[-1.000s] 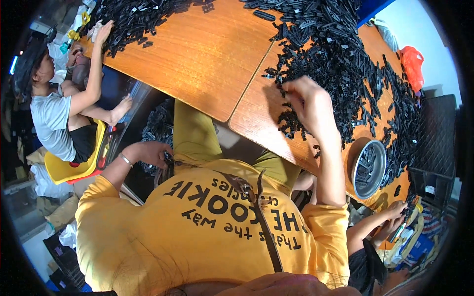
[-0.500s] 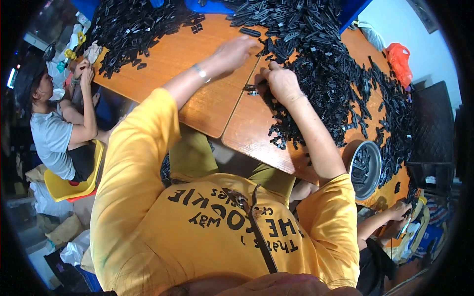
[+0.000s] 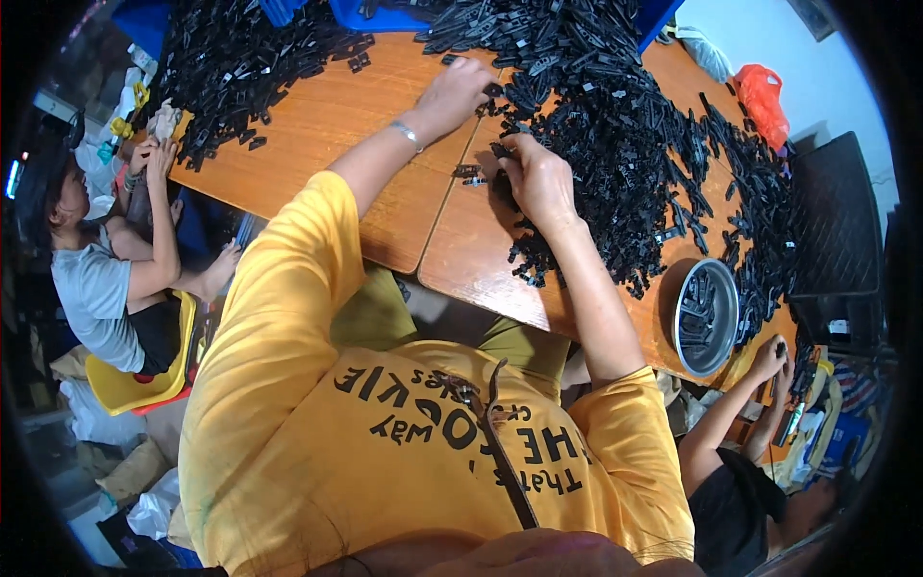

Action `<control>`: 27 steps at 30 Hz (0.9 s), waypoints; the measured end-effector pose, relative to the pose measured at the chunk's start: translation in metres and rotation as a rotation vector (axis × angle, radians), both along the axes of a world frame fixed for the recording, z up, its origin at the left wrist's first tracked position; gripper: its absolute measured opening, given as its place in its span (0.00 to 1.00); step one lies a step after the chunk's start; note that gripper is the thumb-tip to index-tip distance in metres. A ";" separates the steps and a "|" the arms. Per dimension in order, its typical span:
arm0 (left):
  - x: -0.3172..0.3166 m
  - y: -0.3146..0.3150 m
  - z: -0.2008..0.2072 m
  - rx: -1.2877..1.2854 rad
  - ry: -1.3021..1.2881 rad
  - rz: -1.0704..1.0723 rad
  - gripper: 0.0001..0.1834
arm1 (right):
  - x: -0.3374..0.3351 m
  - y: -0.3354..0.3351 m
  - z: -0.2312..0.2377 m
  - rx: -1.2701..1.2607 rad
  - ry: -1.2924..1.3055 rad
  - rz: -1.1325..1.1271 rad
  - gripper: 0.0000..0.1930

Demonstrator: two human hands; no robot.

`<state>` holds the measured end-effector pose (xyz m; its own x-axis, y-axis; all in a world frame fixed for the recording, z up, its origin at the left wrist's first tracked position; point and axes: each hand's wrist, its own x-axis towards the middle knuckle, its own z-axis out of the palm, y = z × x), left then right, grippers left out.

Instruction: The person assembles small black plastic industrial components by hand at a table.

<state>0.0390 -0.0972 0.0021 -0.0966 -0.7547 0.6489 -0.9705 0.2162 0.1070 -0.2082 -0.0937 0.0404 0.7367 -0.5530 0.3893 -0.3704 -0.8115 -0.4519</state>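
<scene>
My left hand (image 3: 456, 96) is closed over a black plastic piece (image 3: 493, 89), dark ends of which show at the fingertips and by the knuckles. Close by on its right, my right hand (image 3: 543, 183) is bent at the edge of a big heap of small black plastic parts (image 3: 615, 163). Its thumb and fingers pinch a small black part (image 3: 502, 150), mostly hidden. A couple of loose black parts (image 3: 468, 174) lie on the wooden table (image 3: 385, 125), left of that hand, near the seam between two boards.
A metal bowl (image 3: 707, 317) holding black pieces stands at the right. More black parts (image 3: 240, 67) lie at the far left. A red plastic bag (image 3: 762, 104) sits far right. One person (image 3: 96, 279) works at the left, another person's arms (image 3: 740, 404) at the lower right.
My left hand has drawn in and closed on the long black piece that lay on the table beyond it. My right hand has shifted slightly toward the heap's edge. The view has moved a little.
</scene>
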 end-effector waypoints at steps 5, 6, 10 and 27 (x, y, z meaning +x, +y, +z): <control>-0.038 0.055 0.009 0.338 1.331 -0.076 0.17 | -0.006 -0.011 -0.016 0.190 -0.217 -0.137 0.10; -0.044 0.071 0.015 0.387 1.458 -0.131 0.16 | -0.006 -0.010 -0.018 0.245 -0.272 -0.151 0.10; -0.068 0.098 0.005 0.424 1.660 -0.299 0.17 | -0.003 -0.008 -0.018 0.190 -0.267 -0.114 0.10; -0.119 0.096 -0.009 0.196 1.345 -0.192 0.16 | -0.004 -0.005 -0.027 0.148 -0.134 -0.286 0.06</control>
<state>-0.0796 -0.0014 -0.0073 0.4041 -0.8903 0.2099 -0.0518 0.2068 0.9770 -0.2127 -0.0983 0.0133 0.4911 -0.7875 0.3723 -0.5030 -0.6053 -0.6169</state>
